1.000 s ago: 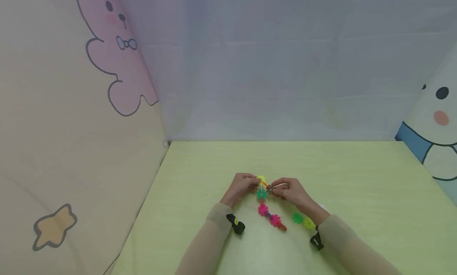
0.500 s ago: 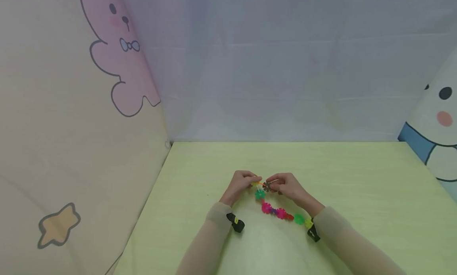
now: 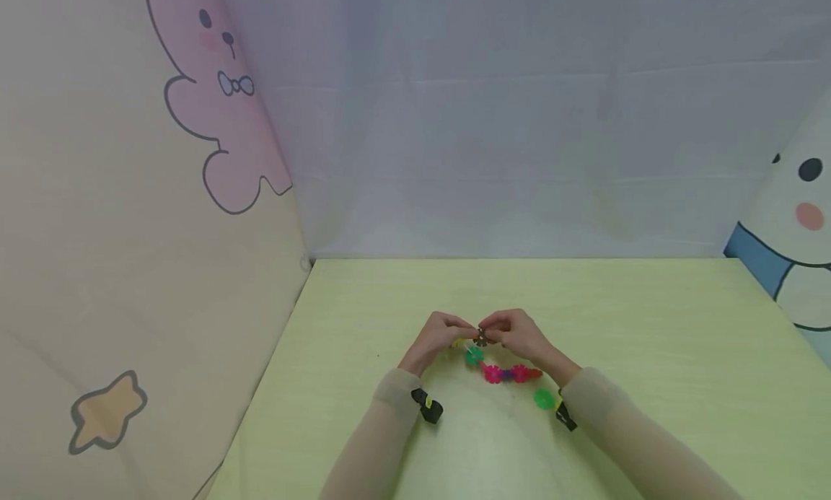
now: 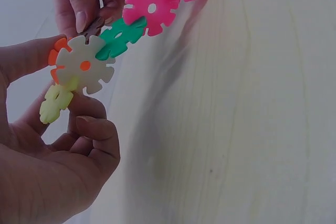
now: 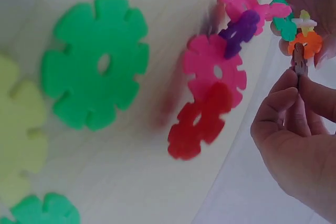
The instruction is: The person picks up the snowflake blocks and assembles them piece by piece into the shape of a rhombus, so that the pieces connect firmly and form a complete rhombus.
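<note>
My left hand [image 3: 436, 339] holds one end of a chain of interlocking plastic snowflake discs, its thumb on an orange disc [image 4: 54, 57]. A white disc [image 4: 73, 73] and a pale yellow disc [image 4: 51, 106] join there. From the white one, the chain runs through a green disc [image 4: 111, 45], a pink disc [image 4: 137, 13], a purple disc [image 5: 237, 36] and a second pink disc [image 5: 202, 65] to a red disc [image 5: 191, 135]. Between thumb and fingers, my right hand [image 3: 519, 335] pinches a brown disc [image 5: 300, 65], its edge right at the orange disc.
On the pale table [image 3: 363, 291], a loose green disc [image 5: 126, 85] and a yellow disc [image 5: 16, 135] lie near my right wrist. Another green disc [image 5: 47, 211] is partly visible in the right wrist view. A fabric wall [image 3: 519, 161] stands behind the table.
My right hand has moved left, bringing the brown disc up against the orange one. The chain's free end has swung right and upward in the head view.
</note>
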Motion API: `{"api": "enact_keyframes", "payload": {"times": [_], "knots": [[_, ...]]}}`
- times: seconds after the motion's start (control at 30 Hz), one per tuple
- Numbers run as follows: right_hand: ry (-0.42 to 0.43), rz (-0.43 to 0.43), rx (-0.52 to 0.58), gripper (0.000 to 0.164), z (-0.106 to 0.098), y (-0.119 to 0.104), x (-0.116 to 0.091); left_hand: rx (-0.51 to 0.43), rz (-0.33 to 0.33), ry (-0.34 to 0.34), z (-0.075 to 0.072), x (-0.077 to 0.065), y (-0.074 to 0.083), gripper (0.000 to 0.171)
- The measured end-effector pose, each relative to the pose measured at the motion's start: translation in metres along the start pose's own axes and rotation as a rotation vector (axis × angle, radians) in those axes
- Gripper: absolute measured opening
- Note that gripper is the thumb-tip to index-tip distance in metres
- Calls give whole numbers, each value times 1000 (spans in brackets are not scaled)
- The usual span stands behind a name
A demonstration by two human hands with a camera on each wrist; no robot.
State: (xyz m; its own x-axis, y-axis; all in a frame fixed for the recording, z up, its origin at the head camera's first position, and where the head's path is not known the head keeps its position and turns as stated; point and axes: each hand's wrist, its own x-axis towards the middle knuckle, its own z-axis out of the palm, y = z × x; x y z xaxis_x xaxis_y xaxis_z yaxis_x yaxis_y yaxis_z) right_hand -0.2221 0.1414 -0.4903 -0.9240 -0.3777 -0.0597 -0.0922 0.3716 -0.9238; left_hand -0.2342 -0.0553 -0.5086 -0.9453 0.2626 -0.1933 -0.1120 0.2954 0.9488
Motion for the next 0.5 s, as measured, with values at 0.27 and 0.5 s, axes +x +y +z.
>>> {"api": "enact_keyframes", "payload": {"times": [0.27, 0.5], "knots": [[46, -39, -166, 10, 1, -2, 4, 24, -5, -19, 2, -2, -5, 15], [65, -41, -259, 7, 1, -2, 4, 38, 8, -11, 12, -2, -7, 12]]}}
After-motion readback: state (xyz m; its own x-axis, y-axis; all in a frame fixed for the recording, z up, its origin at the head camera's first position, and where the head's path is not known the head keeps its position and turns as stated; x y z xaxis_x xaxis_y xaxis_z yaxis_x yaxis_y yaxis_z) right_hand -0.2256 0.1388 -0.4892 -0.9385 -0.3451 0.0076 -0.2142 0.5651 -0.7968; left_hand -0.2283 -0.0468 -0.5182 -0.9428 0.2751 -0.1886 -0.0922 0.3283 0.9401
